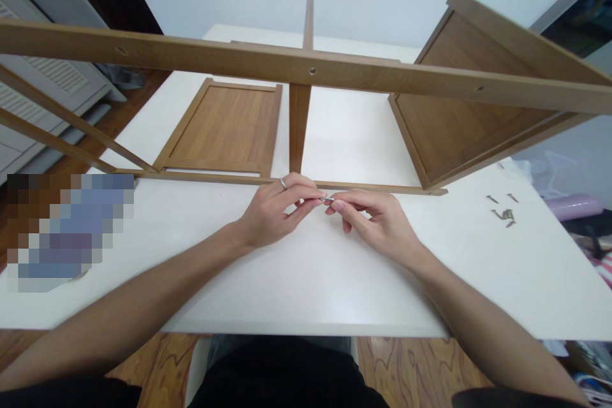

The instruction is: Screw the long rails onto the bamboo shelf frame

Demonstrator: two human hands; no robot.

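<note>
My left hand [277, 209], with a ring on one finger, is closed in a pinch in front of the frame's lower rail. Facing it, my right hand [370, 217] pinches too, thumb against fingers. Between the fingertips of both hands is a small metal screw [326, 199], mostly hidden by the fingers. Just behind my hands stands a wooden frame with a lower rail [215, 177], a raised upper rail [215, 57] with holes, and a middle crosspiece [299, 127]. A wooden side panel [473, 92] leans at its right end.
Several loose screws [505, 213] lie on the white table [287, 287] at the right. A flat wooden panel [224, 127] rests behind the lower rail. Blurred-out material [76, 229] lies at the left. A pink roll [574, 205] sits beyond the right edge.
</note>
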